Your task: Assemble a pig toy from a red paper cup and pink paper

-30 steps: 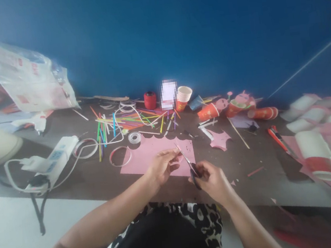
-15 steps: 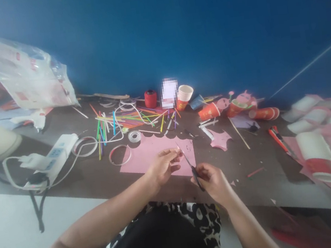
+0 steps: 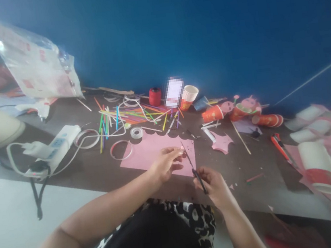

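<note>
My right hand [image 3: 210, 183] is closed round the dark handles of a pair of scissors [image 3: 193, 168], whose blades point away from me toward my left fingertips. My left hand [image 3: 168, 163] pinches a small piece of pink paper [image 3: 183, 150] right beside the blades; its shape is mostly hidden by the fingers. Under both hands lies a larger pink sheet [image 3: 141, 151] with a scalloped far edge and a few tiny scraps on it. A pink paper offcut with curved-in sides [image 3: 222, 143] rests farther right.
Coloured sticks [image 3: 134, 116] and a tape roll [image 3: 136, 133] lie behind the sheet. At left are a power strip [image 3: 61, 148] and a glue gun [image 3: 40, 108]. Red paper cups [image 3: 213, 113] stand at the back right, with a box cutter [image 3: 281, 147] and a large cup [image 3: 318, 167] nearer.
The view has tilted and shifted slightly. My hands stay nearly in place, with the scissor blades still against the small pink piece.
</note>
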`<state>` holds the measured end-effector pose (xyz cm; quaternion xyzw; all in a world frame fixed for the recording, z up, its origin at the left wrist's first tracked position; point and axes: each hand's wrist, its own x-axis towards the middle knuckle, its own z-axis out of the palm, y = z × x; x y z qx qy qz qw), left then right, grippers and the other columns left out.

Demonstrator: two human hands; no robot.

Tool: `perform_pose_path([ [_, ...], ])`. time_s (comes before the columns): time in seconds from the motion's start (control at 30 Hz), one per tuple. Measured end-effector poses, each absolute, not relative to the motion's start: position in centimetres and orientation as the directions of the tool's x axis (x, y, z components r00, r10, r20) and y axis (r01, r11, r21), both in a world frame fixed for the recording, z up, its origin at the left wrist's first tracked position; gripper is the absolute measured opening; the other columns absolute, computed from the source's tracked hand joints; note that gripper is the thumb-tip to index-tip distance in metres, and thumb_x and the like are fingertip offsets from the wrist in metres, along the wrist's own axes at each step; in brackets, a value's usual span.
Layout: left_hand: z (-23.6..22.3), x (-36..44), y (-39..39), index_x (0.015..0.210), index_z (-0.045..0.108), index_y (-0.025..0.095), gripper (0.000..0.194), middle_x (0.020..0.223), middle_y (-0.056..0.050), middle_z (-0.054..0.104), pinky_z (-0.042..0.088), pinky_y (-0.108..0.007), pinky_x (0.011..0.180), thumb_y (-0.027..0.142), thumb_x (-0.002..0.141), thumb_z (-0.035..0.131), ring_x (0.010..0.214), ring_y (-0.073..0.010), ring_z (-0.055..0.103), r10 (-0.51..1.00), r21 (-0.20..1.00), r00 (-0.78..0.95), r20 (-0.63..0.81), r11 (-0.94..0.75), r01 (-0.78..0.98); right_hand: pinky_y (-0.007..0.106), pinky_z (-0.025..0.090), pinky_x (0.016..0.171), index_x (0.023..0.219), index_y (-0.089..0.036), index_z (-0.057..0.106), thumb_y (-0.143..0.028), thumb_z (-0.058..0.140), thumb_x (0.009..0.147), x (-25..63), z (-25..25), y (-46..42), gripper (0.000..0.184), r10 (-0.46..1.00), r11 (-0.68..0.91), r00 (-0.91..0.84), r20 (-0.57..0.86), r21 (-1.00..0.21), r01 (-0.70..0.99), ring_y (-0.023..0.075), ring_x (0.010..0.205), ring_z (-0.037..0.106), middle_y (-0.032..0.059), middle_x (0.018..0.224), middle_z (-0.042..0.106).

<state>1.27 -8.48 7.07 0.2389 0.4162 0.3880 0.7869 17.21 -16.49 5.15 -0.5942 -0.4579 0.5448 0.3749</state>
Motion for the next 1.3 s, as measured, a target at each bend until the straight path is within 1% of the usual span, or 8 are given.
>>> perform_pose_path([
  [0.17, 7.0, 1.5, -8.8, 0.068, 0.065, 0.011, 0.031, 0.069, -0.003, 0.061, 0.040, -0.019, 0.046, 0.035, 0.055, 0.079, 0.053, -0.0055, 0.047, 0.820, 0.720, 0.335, -0.465, 0.570, -0.396, 0.019, 0.034, 0.047, 0.077, -0.016, 0.054, -0.039, 0.065, 0.073, 17.2, 5.0, -16.7, 0.025, 0.960, -0.272, -0.053, -0.277, -0.959, 0.085, 0.0083, 0.051, 0.047, -0.0022, 0.058, 0.055],
  [0.4, 7.1, 1.7, -9.4, 0.065, 0.063, 0.011, 0.035, 0.069, -0.003, 0.060, 0.041, -0.020, 0.046, 0.038, 0.051, 0.081, 0.054, -0.0063, 0.045, 0.821, 0.727, 0.337, -0.462, 0.568, -0.387, 0.020, 0.033, 0.049, 0.078, -0.017, 0.054, -0.044, 0.065, 0.075, 17.2, 4.8, -16.7, 0.029, 0.974, -0.210, -0.065, -0.217, -0.972, 0.106, 0.0085, 0.051, 0.046, -0.0031, 0.056, 0.052],
  [0.6, 7.0, 1.7, -9.5, 0.065, 0.063, 0.011, 0.035, 0.069, -0.003, 0.060, 0.041, -0.019, 0.046, 0.039, 0.052, 0.081, 0.054, -0.0061, 0.045, 0.827, 0.733, 0.327, -0.458, 0.559, -0.387, 0.020, 0.031, 0.047, 0.075, -0.017, 0.052, -0.046, 0.067, 0.073, 17.1, 4.8, -16.8, 0.032, 0.971, -0.231, -0.043, -0.235, -0.969, 0.092, 0.0078, 0.048, 0.042, -0.0047, 0.052, 0.048],
  [0.73, 6.8, 1.7, -9.5, 0.065, 0.064, 0.012, 0.034, 0.068, -0.002, 0.060, 0.041, -0.019, 0.047, 0.038, 0.052, 0.081, 0.054, -0.0060, 0.046, 0.829, 0.730, 0.340, -0.445, 0.555, -0.399, 0.020, 0.031, 0.047, 0.074, -0.017, 0.052, -0.045, 0.066, 0.074, 17.1, 4.8, -17.0, 0.032, 0.972, -0.224, -0.056, -0.228, -0.972, 0.070, 0.0081, 0.049, 0.044, -0.0036, 0.053, 0.051],
  [0.9, 6.8, 1.7, -9.6, 0.065, 0.065, 0.012, 0.033, 0.068, -0.002, 0.060, 0.043, -0.020, 0.049, 0.038, 0.053, 0.081, 0.055, -0.0061, 0.047, 0.824, 0.720, 0.360, -0.438, 0.561, -0.409, 0.019, 0.029, 0.046, 0.077, -0.017, 0.053, -0.044, 0.065, 0.075, 17.1, 4.7, -17.2, 0.029, 0.971, -0.227, -0.056, -0.231, -0.972, 0.063, 0.0077, 0.048, 0.042, -0.0031, 0.053, 0.053],
  [1.07, 6.9, 1.6, -9.6, 0.066, 0.065, 0.011, 0.034, 0.068, -0.002, 0.059, 0.044, -0.020, 0.049, 0.038, 0.052, 0.081, 0.055, -0.0061, 0.046, 0.828, 0.726, 0.355, -0.434, 0.555, -0.407, 0.019, 0.030, 0.046, 0.074, -0.017, 0.052, -0.045, 0.067, 0.073, 17.0, 4.8, -17.0, 0.032, 0.970, -0.236, -0.050, -0.238, -0.971, 0.044, 0.0074, 0.048, 0.043, -0.0036, 0.052, 0.051],
  [1.3, 7.0, 1.5, -9.7, 0.066, 0.064, 0.011, 0.032, 0.069, -0.003, 0.059, 0.045, -0.020, 0.050, 0.037, 0.055, 0.080, 0.056, -0.0063, 0.046, 0.832, 0.737, 0.367, -0.416, 0.545, -0.400, 0.019, 0.031, 0.045, 0.072, -0.017, 0.051, -0.046, 0.068, 0.071, 16.9, 5.3, -17.3, 0.033, 0.965, -0.258, -0.032, -0.260, -0.965, 0.037, 0.0075, 0.047, 0.043, -0.0038, 0.053, 0.050],
])
